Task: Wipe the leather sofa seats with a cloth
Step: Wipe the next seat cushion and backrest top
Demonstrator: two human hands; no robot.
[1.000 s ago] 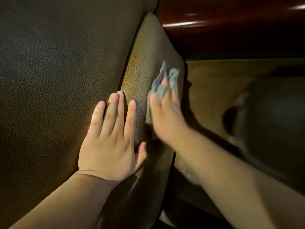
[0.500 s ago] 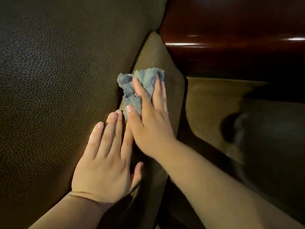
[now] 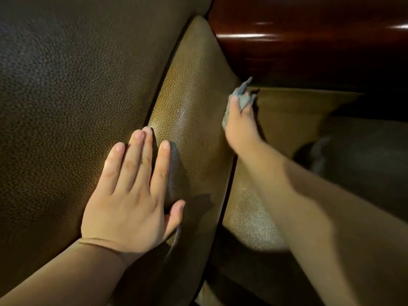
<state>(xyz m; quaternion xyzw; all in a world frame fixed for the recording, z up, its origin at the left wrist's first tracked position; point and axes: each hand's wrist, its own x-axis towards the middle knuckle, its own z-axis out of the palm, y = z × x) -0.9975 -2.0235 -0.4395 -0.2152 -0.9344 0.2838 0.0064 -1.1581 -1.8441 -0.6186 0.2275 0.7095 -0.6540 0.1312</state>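
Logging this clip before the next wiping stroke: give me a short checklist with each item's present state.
1. Cloth in hand: ok, the right hand grips it.
2. Cloth against leather: ok, it sits at the right edge of the tan cushion.
3. Brace: ok, the left hand lies flat across the seam between the dark cushion and the tan one.
4. Left fingers out of the cloth's way: ok, well apart from it.
5. Cloth fully spread: cannot tell, mostly hidden by the hand.
6. Leather clean: cannot tell.
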